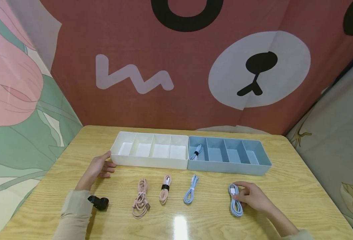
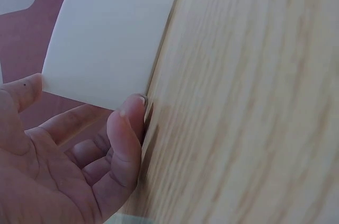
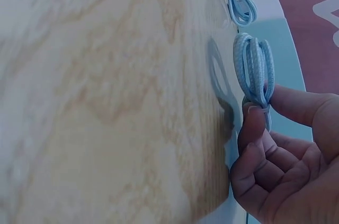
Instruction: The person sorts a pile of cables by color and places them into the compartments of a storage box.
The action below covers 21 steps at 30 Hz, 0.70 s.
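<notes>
At the head view's lower right, the right hand [image 1: 253, 197] pinches a coiled blue cable [image 1: 235, 207] between thumb and fingers. At lower left, the left hand [image 1: 98, 166], fingers loosely spread, touches the left end of the white tray [image 1: 152, 162].

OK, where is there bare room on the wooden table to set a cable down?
The wooden table is bare right of the blue four-compartment tray and the right hand, and between the blue cable coil it pinches and the slimmer blue cable bundle. Tightest: the gap between the larger pink looped cable and the black-strapped pink cable.
</notes>
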Tool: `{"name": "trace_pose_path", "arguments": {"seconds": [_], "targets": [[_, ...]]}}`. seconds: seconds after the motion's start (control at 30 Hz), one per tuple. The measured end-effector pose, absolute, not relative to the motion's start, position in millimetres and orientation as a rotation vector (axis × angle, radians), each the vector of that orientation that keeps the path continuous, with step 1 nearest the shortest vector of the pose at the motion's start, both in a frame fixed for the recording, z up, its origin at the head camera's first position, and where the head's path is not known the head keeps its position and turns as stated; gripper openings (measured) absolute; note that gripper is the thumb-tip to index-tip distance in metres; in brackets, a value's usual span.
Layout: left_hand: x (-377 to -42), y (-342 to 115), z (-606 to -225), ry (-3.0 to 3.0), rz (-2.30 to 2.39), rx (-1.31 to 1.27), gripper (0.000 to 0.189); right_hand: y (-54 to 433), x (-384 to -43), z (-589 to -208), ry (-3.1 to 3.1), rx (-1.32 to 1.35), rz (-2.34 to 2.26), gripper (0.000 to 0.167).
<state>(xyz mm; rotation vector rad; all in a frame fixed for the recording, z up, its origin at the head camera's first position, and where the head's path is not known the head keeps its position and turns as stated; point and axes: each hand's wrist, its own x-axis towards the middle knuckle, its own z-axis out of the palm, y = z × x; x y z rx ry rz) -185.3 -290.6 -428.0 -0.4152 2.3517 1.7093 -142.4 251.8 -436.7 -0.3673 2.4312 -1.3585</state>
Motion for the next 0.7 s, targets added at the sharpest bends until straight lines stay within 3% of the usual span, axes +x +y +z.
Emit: {"name": "trace_pose_path", "arguments": {"seconds": [0.7], "targets": [[-185.5, -289.1, -428.6, 2.357, 1.7, -0.42, 0.07, 249.8, -150.9, -413.2, 2.459, -0.363, -1.418, 0.059]]}}
